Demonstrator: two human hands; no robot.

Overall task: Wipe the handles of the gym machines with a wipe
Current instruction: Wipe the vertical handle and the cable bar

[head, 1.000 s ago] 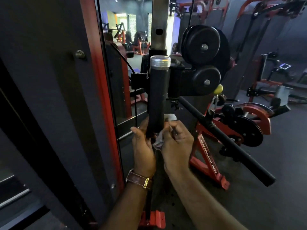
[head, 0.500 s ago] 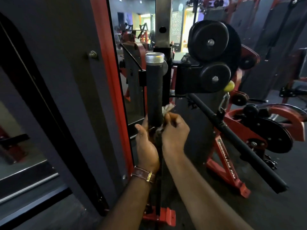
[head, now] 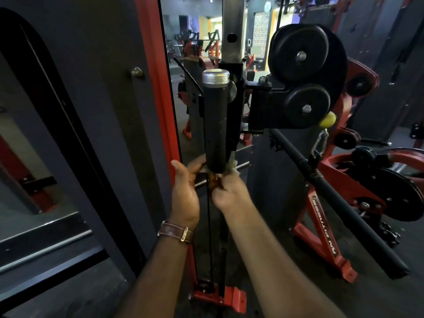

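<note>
Both hands at the lower end of an upright black handle, with the wipe held against it.

The handle (head: 215,125) stands vertical on the cable machine, its silver end cap (head: 215,76) uppermost and its foam grip running down to the hands. The left hand (head: 185,191), a brown-strapped watch (head: 176,234) on its wrist, is curled at the left side of the handle's base, thumb raised; whether its fingers close fully round the base cannot be told. The right hand (head: 227,191) pinches the white wipe (head: 232,167), which is bunched against the lower right edge of the grip, only a small part showing. To the right, a long black bar (head: 339,203) slopes downward below two black pulleys (head: 307,76). A red frame upright (head: 158,88) stands just left of the handle.
</note>
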